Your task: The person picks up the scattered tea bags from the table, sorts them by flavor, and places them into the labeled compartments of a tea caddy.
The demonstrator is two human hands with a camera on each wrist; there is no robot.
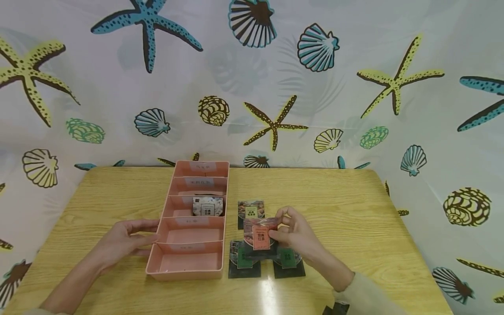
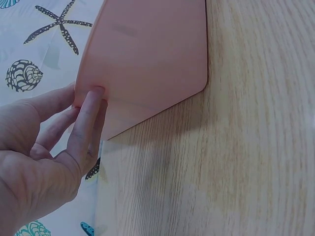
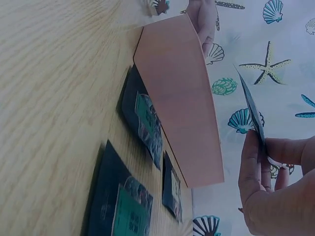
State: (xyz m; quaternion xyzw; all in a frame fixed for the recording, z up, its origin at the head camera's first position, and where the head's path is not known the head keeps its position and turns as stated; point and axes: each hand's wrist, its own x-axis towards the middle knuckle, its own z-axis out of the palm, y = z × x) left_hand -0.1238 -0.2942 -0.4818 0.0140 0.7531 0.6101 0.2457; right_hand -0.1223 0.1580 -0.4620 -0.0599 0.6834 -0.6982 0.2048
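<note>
In the head view my right hand [image 1: 297, 234] pinches a tea sachet [image 1: 260, 236] with a red label by its right edge. The sachet is raised and overlaps two green-labelled sachets [image 1: 245, 259] [image 1: 289, 261] on the table. Edge-on, the held sachet [image 3: 253, 108] shows between thumb and fingers in the right wrist view. My left hand [image 1: 122, 240] touches the left wall of a pink divided box [image 1: 185, 276], its fingertips [image 2: 96, 93] against the outer side near the rim. A whitish sachet [image 1: 208, 206] stands in the box's middle compartment.
Behind the held sachet lies another dark sachet [image 1: 250, 210] with a yellow-green label, close to the box's right wall. Pale labels mark the compartments. The wooden table [image 1: 315, 197] ends against a hanging cloth [image 1: 354, 144] printed with shells and starfish.
</note>
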